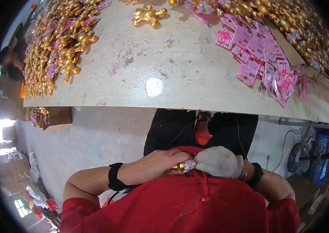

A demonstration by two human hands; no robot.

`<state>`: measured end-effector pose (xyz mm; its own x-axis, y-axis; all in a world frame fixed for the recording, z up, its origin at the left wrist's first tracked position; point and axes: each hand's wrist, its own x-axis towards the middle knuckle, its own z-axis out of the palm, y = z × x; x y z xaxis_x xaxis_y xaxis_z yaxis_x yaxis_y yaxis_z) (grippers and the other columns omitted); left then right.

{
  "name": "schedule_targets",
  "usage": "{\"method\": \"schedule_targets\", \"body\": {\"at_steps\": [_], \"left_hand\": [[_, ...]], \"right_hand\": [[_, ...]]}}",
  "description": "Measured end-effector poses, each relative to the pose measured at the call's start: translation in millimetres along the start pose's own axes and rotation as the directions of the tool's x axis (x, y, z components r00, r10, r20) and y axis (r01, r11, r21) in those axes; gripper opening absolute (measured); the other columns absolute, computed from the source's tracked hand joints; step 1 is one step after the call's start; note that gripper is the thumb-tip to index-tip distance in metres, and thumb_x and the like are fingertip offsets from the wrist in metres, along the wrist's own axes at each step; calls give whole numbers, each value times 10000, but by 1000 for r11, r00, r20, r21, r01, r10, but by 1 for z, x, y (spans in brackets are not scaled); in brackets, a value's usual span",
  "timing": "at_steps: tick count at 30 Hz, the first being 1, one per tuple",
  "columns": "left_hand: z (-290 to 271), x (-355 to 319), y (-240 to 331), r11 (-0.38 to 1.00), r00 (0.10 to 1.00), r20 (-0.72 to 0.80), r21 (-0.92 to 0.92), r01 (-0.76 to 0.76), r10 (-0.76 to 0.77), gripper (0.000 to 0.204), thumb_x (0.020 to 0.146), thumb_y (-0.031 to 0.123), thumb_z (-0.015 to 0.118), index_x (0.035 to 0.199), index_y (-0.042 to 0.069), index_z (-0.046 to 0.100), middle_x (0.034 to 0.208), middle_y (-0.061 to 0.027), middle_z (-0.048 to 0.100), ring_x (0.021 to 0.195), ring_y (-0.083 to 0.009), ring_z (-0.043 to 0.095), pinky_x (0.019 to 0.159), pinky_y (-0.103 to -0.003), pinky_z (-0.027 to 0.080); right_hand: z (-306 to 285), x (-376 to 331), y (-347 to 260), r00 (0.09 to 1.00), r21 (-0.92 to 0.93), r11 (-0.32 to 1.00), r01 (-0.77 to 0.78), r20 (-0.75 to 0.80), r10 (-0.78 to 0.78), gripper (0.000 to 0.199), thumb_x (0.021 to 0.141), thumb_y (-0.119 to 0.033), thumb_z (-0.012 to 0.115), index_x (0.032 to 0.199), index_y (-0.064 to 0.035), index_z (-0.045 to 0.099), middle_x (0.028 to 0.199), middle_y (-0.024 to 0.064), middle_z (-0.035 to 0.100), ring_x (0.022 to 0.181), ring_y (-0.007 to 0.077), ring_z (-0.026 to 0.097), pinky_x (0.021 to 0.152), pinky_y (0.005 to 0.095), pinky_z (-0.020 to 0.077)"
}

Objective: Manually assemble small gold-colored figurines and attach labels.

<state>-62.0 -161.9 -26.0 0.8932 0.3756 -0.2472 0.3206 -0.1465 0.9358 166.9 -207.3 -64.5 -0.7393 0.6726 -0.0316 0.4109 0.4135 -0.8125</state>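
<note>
Close to my red shirt, my left hand has its fingers closed around a small gold figurine. The figurine's glittery pinkish-silver end sticks out toward the right. My right hand, in a whitish fabric glove, is closed at that glittery end, with its fingertips pressed to it. Most of the figurine is hidden by my fingers. Beyond them, on the table, one gold bear figurine lies apart near the far edge.
Many gold bear figurines are heaped at the left, more at the far right. Pink printed cards lie piled on the right. Loose glitter and a white round spot mark the tabletop. A blue crate stands at right.
</note>
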Motion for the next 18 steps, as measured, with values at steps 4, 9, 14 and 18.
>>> {"method": "schedule_targets", "body": {"at_steps": [4, 9, 14, 18], "left_hand": [[-12, 2, 1, 988, 976, 199, 139, 61, -88, 306, 883, 124, 498, 1181, 92, 436, 1095, -164, 544, 987, -335, 574, 778, -378, 488], [-11, 2, -4, 983, 972, 236, 181, -19, -24, 309, 885, 136, 462, 1183, 76, 406, 1078, -193, 544, 938, -365, 589, 750, -424, 491], [-10, -3, -1, 989, 976, 216, 144, -22, -9, 300, 882, 132, 464, 1171, 84, 398, 1076, -201, 540, 946, -373, 584, 751, -424, 489], [-2, -3, -7, 977, 984, 159, 183, -110, 82, 292, 881, 173, 492, 1148, 94, 405, 1024, -193, 533, 896, -363, 581, 735, -424, 485]], "right_hand": [[-5, 6, -10, 981, -156, 982, -106, 146, 129, 232, 872, -253, 515, 765, -50, 551, 672, 148, 565, 658, 323, 586, 586, 411, 479], [6, 4, -11, 984, -128, 986, -111, 122, 127, 239, 854, -270, 539, 767, -47, 559, 678, 149, 570, 668, 314, 594, 585, 417, 473], [15, 1, -4, 982, 20, 988, -153, 117, 149, 210, 851, -269, 556, 792, -67, 551, 713, 132, 557, 694, 313, 583, 584, 419, 451], [6, 0, -3, 993, 228, 969, -96, 84, 79, 184, 854, -251, 558, 805, -73, 556, 704, 120, 552, 681, 321, 577, 582, 399, 453]]}}
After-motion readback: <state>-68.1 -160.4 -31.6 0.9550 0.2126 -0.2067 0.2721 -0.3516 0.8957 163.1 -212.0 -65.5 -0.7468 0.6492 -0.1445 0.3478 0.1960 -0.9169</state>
